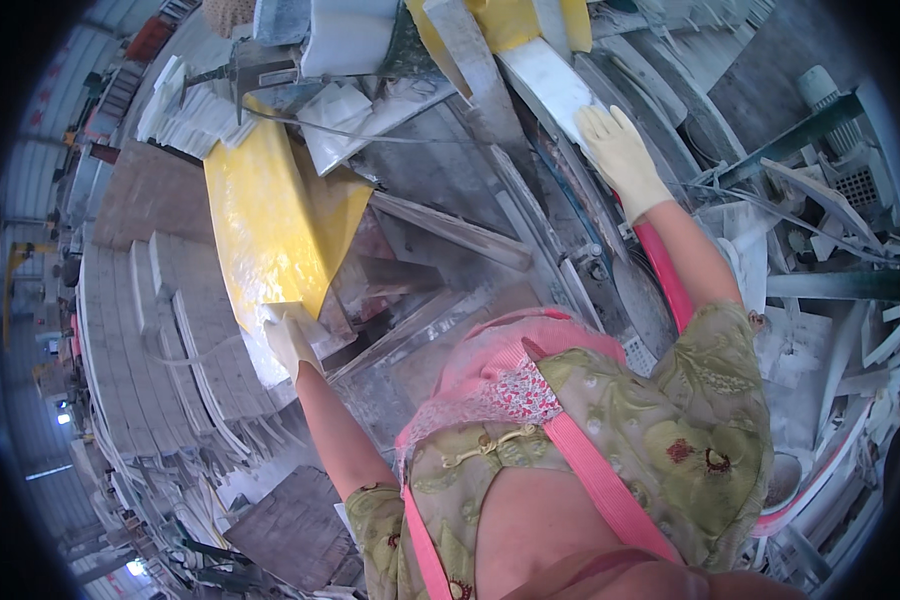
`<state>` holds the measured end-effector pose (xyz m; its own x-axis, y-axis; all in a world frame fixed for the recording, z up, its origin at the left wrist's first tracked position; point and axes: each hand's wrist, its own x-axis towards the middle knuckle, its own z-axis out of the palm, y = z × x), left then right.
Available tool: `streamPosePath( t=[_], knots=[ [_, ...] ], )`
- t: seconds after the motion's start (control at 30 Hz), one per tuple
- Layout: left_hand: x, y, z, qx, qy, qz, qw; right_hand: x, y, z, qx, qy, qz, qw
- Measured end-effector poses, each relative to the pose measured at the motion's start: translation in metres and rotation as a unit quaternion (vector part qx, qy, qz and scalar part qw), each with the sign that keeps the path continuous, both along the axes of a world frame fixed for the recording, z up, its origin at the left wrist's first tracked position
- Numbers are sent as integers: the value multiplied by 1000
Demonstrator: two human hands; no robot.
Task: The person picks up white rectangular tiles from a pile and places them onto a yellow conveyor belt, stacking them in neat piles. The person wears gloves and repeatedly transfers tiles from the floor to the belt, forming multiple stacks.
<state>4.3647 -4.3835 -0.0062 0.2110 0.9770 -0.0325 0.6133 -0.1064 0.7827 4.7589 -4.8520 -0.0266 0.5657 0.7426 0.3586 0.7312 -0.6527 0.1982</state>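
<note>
Nearest: green floral blouse (690, 420) under pink apron straps (595, 470), bare forearms reaching up and away from the lower edge. Left hand (290, 338), in a pale work glove, closed on the near bottom corner of a yellow-wrapped slab (270, 225); grip curled over that corner, fingers mostly hidden behind the wrapping. Slab tilted, leaning up and away to the left of centre, glossy yellow film over it, white edge showing at the lower corner. Left of the slab: rows of white stone tiles (185, 350), stacked on edge, dusty. Below those, a brown ridged sheet (290, 525) on the floor. Centre: grey, dust-coated machine frame (490, 250) with curved rails running up the view. Right hand (620, 155), in a cream rubber glove, laid flat with fingers spread on a white stone strip (555, 90); grip wide, resting on the surface, not closed around it. Strip slanted along the machine's upper rail, well apart from the yellow slab. Farther: second yellow-wrapped piece (505, 22) at the top edge, just beyond the strip. Far right: green metal bar (800, 135) and grey motor housing (820, 88).
</note>
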Motion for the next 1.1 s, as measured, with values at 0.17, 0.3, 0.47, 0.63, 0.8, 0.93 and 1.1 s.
streamPosePath(
  t=[0.17, 0.3, 0.47, 0.63, 0.8, 0.93, 1.1],
  knots=[
    [-3, 0, 1, 2, 7, 15, 1000, 16, 26, -4, -90, 54, -74, 992],
    [-1, 1, -5, -31, -23, 33, 999, 41, 40, -20, -67, 78, -80, 992],
    [-2, 3, 1, 8, 105, 35, 994, 54, 40, -23, -121, 73, -57, 988],
    [-12, 3, 42, -86, 231, -72, 966, 74, 34, 21, -89, 158, -91, 979],
    [-19, 4, 49, -70, 174, -80, 979, 64, 89, 57, 133, 283, -121, 942],
    [-33, 20, 43, -27, 43, -95, 994, -42, 193, 65, 326, 563, 86, 754],
    [-48, 63, 73, -85, 9, -114, 990, -205, 358, 66, 368, 688, 140, 610]
  ],
)
